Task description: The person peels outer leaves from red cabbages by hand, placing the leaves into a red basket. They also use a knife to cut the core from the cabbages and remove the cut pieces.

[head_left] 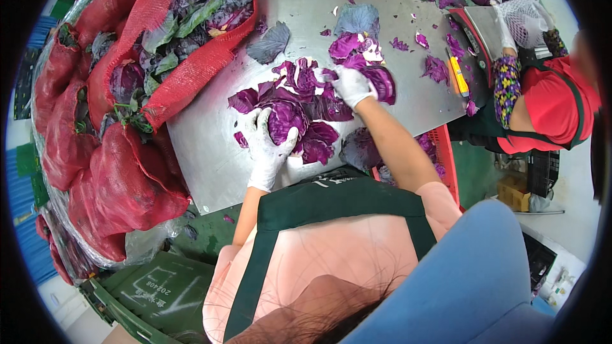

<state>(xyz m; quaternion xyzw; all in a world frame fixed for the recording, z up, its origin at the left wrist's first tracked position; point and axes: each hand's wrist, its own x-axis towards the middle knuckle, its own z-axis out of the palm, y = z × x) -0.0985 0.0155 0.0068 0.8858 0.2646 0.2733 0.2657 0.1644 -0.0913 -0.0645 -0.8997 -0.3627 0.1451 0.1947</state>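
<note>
My left hand, in a white glove, wraps round the near left side of a trimmed red cabbage on the metal table. The gloved right hand is closed just beyond and to the right of that cabbage, above loose purple leaves. A small blurred thing shows at its fingertips, and I cannot make out what it is. Beside this hand lies another piece of red cabbage. More peeled leaves surround the left hand.
The metal table bears a dark outer leaf and scraps. Red mesh sacks of cabbages crowd the left. A red crate stands below the right edge. At right, a co-worker handles white netting beside a scale and yellow cutter.
</note>
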